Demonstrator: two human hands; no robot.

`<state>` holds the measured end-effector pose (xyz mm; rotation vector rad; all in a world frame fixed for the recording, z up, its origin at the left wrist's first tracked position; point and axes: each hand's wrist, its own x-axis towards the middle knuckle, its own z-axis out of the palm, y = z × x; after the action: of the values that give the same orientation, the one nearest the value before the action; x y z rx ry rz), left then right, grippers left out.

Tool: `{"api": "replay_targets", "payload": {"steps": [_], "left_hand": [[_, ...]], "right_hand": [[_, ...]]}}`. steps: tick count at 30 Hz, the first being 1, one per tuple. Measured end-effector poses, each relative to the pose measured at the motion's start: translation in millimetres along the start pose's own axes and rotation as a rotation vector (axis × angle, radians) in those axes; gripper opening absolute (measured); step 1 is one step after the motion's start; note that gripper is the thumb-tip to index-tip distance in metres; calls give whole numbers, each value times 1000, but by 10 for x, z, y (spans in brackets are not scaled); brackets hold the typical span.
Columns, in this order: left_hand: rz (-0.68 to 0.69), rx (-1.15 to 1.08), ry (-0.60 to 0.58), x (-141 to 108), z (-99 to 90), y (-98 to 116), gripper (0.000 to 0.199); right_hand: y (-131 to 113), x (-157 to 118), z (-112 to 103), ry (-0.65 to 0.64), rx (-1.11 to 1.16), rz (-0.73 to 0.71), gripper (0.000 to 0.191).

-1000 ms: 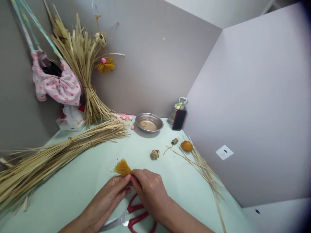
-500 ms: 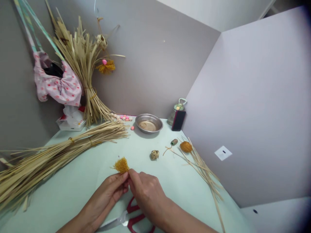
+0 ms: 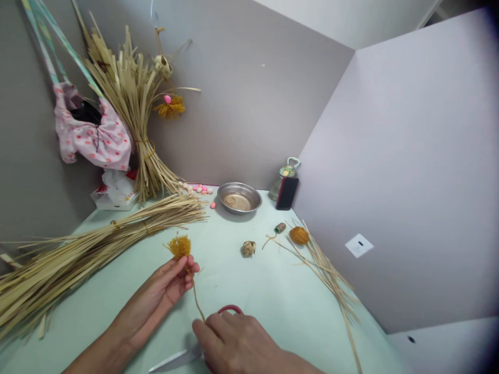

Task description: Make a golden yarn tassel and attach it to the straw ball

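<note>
A mustard yarn tassel [image 3: 180, 246] is pinched at its base between the thumb and fingers of my left hand [image 3: 173, 280]. From it a yarn strand [image 3: 198, 300] runs down to my right hand [image 3: 234, 340], whose fingers are closed near the strand's lower end. My right hand lies over the red-handled scissors [image 3: 177, 359], covering most of the handles; the blade points left on the table. Whether the fingers also touch the scissors is hidden. A small woven straw ball [image 3: 248, 248] sits beyond my hands.
Straw bundles [image 3: 97, 249] cover the table's left side. A metal bowl [image 3: 239, 198], pink beads [image 3: 198, 189], a bottle [image 3: 275, 188] and a phone [image 3: 287, 193] stand at the back. A yarn ball [image 3: 299, 236], a spool [image 3: 279, 227] and loose straw strips [image 3: 325, 270] lie right.
My hands have moved apart. The left one has shifted up and left with the tassel, the right one down toward the scissors, and the yarn strand now shows between them.
</note>
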<state>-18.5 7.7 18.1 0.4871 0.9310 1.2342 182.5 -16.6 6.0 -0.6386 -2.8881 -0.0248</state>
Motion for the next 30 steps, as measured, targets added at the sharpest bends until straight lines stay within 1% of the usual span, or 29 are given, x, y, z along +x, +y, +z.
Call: {"api": "replay_targets", "payload": {"steps": [1, 3, 5, 6, 7, 10, 12, 13, 14, 15, 19, 21, 24, 27, 28, 30], "left_hand": [[27, 66, 17, -2, -16, 25, 14], [67, 180, 40, -7, -43, 58, 18], [60, 224, 7, -17, -55, 68, 20], [45, 223, -36, -25, -52, 63, 19], [25, 219, -85, -34, -42, 51, 19], [-42, 272, -239, -65, 11, -23, 24], [-56, 398, -336, -77, 43, -94, 32], [-53, 478, -375, -78, 52, -131, 34], [-52, 553, -409, -76, 54, -165, 36], [-47, 618, -437, -72, 49, -196, 37], [28, 774, -507, -36, -12, -265, 44], [51, 834, -502, -22, -40, -264, 44], [30, 838, -500, -16, -50, -211, 36], [43, 842, -487, -14, -46, -107, 34], [56, 863, -454, -12, -49, -69, 34], [125, 892, -333, -2, -62, -5, 35]], "right_hand": [[8, -37, 5, -21, 7, 11, 18], [39, -91, -36, -40, 44, 67, 11], [97, -114, -156, -38, 160, 197, 11], [135, -111, -235, -26, 248, 289, 16], [175, -96, -318, 13, 348, 384, 25], [290, 11, -502, 128, 732, 564, 59], [336, 116, -528, 136, 979, 605, 83], [348, 169, -514, 134, 1066, 606, 91], [353, 218, -486, 136, 1122, 593, 93], [354, 260, -451, 145, 1155, 574, 87], [351, 348, -328, 221, 1283, 545, 37], [362, 358, -309, 288, 1361, 551, 24], [403, 359, -316, 381, 1479, 550, 20], [469, 352, -316, 410, 1634, 613, 21], [492, 347, -308, 419, 1668, 645, 21], [532, 334, -282, 452, 1700, 702, 20]]}}
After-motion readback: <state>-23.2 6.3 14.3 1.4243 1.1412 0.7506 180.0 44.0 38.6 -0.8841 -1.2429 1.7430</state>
